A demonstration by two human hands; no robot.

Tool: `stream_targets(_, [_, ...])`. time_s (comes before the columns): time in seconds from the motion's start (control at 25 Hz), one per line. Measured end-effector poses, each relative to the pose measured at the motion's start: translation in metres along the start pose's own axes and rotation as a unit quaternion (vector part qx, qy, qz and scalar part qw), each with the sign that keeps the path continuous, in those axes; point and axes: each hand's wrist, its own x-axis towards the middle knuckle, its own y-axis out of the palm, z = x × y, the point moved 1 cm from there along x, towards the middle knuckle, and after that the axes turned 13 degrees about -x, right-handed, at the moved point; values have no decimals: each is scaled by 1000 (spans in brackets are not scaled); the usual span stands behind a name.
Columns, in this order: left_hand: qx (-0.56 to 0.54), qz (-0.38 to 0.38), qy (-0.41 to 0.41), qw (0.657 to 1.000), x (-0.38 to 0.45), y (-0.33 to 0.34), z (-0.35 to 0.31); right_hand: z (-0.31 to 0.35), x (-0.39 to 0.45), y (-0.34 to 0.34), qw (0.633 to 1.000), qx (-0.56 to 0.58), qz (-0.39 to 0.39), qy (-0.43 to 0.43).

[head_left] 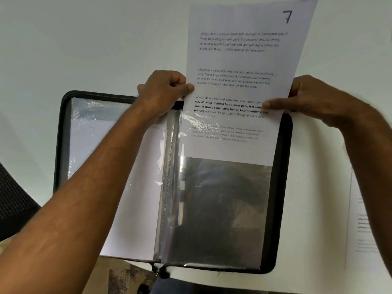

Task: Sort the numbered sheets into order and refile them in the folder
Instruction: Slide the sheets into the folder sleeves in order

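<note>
Paper is the weak point at this stage: the white printed sheet marked with a handwritten 7 [244, 66] is only partly down inside the clear plastic sleeve [224, 209] on the right-hand page of the black zip-around folder [283, 187], with most of its length standing above the sleeve's mouth. The left hand [163, 92] pinches the sheet's left edge between thumb and curled fingers, a narrow grip on the paper right at the folder's top rim; the right hand [307, 100] holds the right edge, thumb laid flat across the print and fingers behind. The folder lies open on the white surface [63, 49], its left sleeve already holding a white sheet [135, 187]. If one side is pushed harder than the other, the sheet will probably skew, and a bottom corner could catch on the sleeve's side seam and crumple. Static cling of the film could also buckle the unsupported upper half. Another printed sheet [369, 219] waits at right.
</note>
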Motion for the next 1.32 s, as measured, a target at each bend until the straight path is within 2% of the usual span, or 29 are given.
stream_targets(0.12, [2,35,-14,999,1,-4,2,6,2,1,997,17,-74,-3])
stream_targets(0.24, [-23,50,-24,998,2,-6,2,6,4,0,1000,-28,-9,-2])
stream_targets(0.36, [-44,28,-23,998,2,-6,1,6,6,1,993,-110,35,18])
stream_targets(0.44, [-37,26,-22,999,2,-5,2,9,6,3,999,-51,0,11])
stream_targets(0.56, [25,38,-19,999,2,-5,2,9,6,4,994,21,-110,6])
stream_targets(0.6, [41,44,-18,998,1,-5,2,7,6,4,992,32,-124,8])
stream_targets(0.72, [20,62,-28,998,1,-5,1,6,2,4,998,1,-66,12])
stream_targets(0.8, [4,50,-26,998,2,-5,2,5,0,4,999,-42,-3,14])
stream_targets(0.88, [2,39,-19,999,3,-4,4,7,-1,2,997,-70,26,21])
stream_targets(0.96, [14,37,-20,999,2,-4,3,11,0,2,998,-48,6,28])
stream_targets(1.04, [43,47,-25,998,1,-7,1,15,3,4,998,-9,-57,20])
stream_targets(1.12, [85,56,-16,995,0,-8,-2,13,8,5,994,-32,-106,5])
stream_targets(1.2, [97,62,-13,993,-1,-6,-5,14,12,7,993,-66,-100,6])
stream_targets(1.32, [49,60,-13,997,0,-5,-3,20,12,4,994,-107,-33,0])
